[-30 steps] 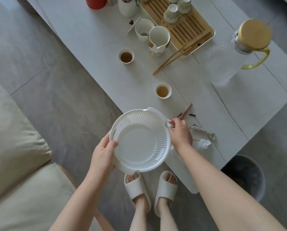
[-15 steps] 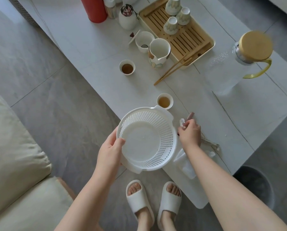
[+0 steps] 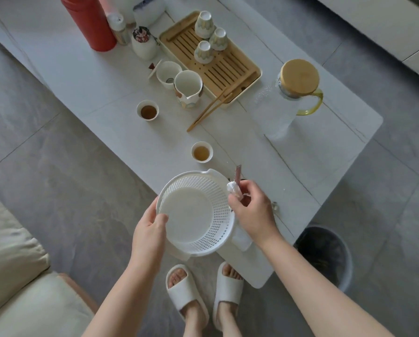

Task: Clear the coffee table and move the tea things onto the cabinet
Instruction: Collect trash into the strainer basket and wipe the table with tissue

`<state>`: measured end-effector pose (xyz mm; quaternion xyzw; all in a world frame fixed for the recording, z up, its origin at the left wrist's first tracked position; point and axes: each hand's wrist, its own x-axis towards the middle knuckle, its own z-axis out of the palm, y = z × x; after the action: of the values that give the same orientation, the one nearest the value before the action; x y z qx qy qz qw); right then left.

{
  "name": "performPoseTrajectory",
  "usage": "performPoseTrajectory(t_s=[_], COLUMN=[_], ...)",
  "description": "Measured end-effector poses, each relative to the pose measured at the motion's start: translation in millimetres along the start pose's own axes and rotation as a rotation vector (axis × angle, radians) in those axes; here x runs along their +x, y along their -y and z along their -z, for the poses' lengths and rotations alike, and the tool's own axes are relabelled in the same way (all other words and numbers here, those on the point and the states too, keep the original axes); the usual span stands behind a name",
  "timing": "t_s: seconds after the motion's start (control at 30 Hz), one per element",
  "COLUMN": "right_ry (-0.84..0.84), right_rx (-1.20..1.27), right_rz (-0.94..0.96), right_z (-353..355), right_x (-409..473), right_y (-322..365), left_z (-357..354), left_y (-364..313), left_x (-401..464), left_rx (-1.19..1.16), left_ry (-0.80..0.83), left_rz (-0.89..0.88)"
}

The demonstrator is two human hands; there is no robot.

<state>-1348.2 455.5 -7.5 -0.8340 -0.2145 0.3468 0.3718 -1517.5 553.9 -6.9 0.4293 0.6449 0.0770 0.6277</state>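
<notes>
My left hand (image 3: 150, 229) grips the left rim of a white perforated basket (image 3: 193, 212), held over the near edge of the white coffee table (image 3: 87, 76). My right hand (image 3: 252, 210) pinches a crumpled tissue and a reddish wrapper (image 3: 236, 183) at the basket's right rim. Two small cups of tea (image 3: 147, 111) (image 3: 201, 152) stand on the table. Farther back sit a white pitcher (image 3: 188, 90), a bowl (image 3: 168, 72), wooden tongs (image 3: 209, 110) and a bamboo tea tray (image 3: 218, 66) with three upturned cups (image 3: 203, 52).
A glass jug with a wooden lid (image 3: 293, 93) stands at the table's right. A red thermos (image 3: 89, 23), a small bottle and a white jar (image 3: 144, 43) are at the back. A grey bin (image 3: 325, 256) sits on the floor right, a cream sofa (image 3: 11, 263) left.
My right hand left the basket's rim, picked the tissue and wrapper off the table and lifted them to the basket. The view moved back, showing more of the table.
</notes>
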Motion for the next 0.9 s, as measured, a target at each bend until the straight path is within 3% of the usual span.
performPoseTrajectory(t_s=[0.13, 0.27, 0.33, 0.47, 0.63, 0.77, 0.9], right_ry=[0.005, 0.151, 0.115, -0.051, -0.005, 0.046, -0.007], right_rx=[-0.056, -0.232, -0.272, -0.257, -0.499, -0.649, -0.657], right_rz=[0.088, 0.103, 0.115, 0.006, -0.170, -0.190, -0.180], right_z=[17, 12, 12, 31, 45, 34, 33], right_x=[-8, -4, -2, 12, 41, 65, 74], right_y=[8, 1, -11, -49, -100, -119, -121], left_z=[-11, -21, -25, -29, -30, -27, -23], left_y=[-2, -5, -5, -3, 5, 12, 13], left_x=[-14, -18, -18, -12, 0, 10, 14], left_rx=[0.043, 0.043, 0.040, 0.054, 0.053, 0.065, 0.056], left_ry=[0.011, 0.014, 0.014, 0.008, 0.024, 0.045, 0.034], left_rz=[-0.007, -0.005, -0.012, -0.006, 0.020, -0.013, -0.025])
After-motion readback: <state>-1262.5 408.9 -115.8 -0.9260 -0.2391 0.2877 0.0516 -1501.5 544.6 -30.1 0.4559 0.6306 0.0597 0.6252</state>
